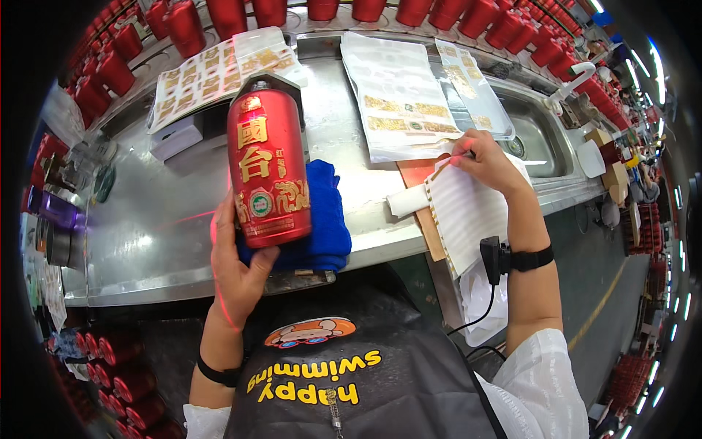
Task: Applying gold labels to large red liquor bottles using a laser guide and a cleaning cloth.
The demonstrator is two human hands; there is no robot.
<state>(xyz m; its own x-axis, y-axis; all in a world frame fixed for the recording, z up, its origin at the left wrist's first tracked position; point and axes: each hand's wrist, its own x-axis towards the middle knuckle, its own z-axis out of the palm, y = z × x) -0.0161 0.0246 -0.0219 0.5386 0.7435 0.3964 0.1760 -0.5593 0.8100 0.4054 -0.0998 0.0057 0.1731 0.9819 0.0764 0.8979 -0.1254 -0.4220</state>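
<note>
Left hand [240, 282] is wrapped round the base end of the red bottle [270, 157], thumb at the bottom edge, fingers up its left side. Bottle lies tilted over the counter [139, 241], base toward the person, gold print facing up, blue cloth [329, 219] beside and under it. Can't tell how much weight the cloth takes.

Right hand [488, 162] has fingertips pinched together at the top corner of the white sheet [468, 208]. Can't tell what, if anything, is between them.

Risks, my read:
- Bottle roll: round, glossy, held at one end only. If the left hand loosens, it could turn or slide off the cloth. The cloth could shift with it.
- Sheet slip: its lower part hangs past the counter edge. A hard tug could drag it off, or tear it if the pinch catches more than one layer.
- Cable snag: cable [481, 314] from the wrist unit [496, 260] droops by the sheet's lower end. A wide arm swing could catch it.
- Knock-on: gold sheets [402, 95] sit just above the right hand, sink [545, 146] off to their right. A careless sweep could push sheets that way; any wet there would spoil them.
</note>
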